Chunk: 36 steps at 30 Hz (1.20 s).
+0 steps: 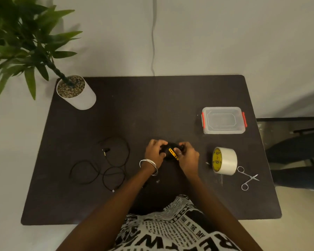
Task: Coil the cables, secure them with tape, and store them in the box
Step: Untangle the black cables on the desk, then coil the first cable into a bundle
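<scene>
Hands (pixel 155 153) around coiled cable (pixel 171 154)

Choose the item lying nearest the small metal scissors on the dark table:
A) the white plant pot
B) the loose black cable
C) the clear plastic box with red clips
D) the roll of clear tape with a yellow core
D: the roll of clear tape with a yellow core stands just left of the small metal scissors; everything else lies farther away.

1. Dark mat (pixel 134 109) lies flat on a pale surface (pixel 11 160).
2. Far left corner: white plant pot (pixel 80 98).
3. Left: loose black cable (pixel 105 165) in loops.
4. Far right: clear lidded box (pixel 223 120), red latches.
5. Right: tape roll (pixel 225 161) on edge; scissors (pixel 247 178) just beside it.
</scene>
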Tool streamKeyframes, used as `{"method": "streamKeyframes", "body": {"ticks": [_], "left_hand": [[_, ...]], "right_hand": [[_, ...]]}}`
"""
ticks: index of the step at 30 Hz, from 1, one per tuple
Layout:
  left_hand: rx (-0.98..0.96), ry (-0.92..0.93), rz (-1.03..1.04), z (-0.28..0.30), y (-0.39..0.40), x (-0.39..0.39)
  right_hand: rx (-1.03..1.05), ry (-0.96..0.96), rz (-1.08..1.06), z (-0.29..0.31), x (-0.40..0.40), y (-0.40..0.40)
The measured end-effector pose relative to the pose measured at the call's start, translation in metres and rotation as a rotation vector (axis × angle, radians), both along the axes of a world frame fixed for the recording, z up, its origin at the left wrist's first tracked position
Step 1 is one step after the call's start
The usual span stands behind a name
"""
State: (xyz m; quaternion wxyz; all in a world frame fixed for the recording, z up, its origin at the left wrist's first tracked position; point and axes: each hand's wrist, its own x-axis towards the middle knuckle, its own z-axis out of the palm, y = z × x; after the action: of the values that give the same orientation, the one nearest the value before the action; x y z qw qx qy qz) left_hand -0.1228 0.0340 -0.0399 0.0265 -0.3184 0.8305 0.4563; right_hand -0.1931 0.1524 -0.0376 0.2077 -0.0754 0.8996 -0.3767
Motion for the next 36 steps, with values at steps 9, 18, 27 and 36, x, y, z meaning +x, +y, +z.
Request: {"method": "streamKeyframes", "body": {"ticks": [9, 18, 27, 36], "left_hand": [[-0.199, -0.156, 0.01, -0.009, 0.009, 0.004], [-0.005, -0.029, 0.189, -0.006, -0.006, 0.017], [0.078, 0.097, 0.469, 0.015, -0.046, 0.071], [-0.027, -0.008, 0.795, 0.014, -0.11, 0.187]], "right_hand": [[0.15, 0.146, 0.141, -0.014, -0.002, 0.008], [-0.07, 0.091, -0.092, -0.003, -0.017, 0.023], [-0.263, -0.01, 0.098, 0.022, -0.004, -0.019], [0.053, -0.001, 0.846, 0.004, 0.098, -0.101]]}}
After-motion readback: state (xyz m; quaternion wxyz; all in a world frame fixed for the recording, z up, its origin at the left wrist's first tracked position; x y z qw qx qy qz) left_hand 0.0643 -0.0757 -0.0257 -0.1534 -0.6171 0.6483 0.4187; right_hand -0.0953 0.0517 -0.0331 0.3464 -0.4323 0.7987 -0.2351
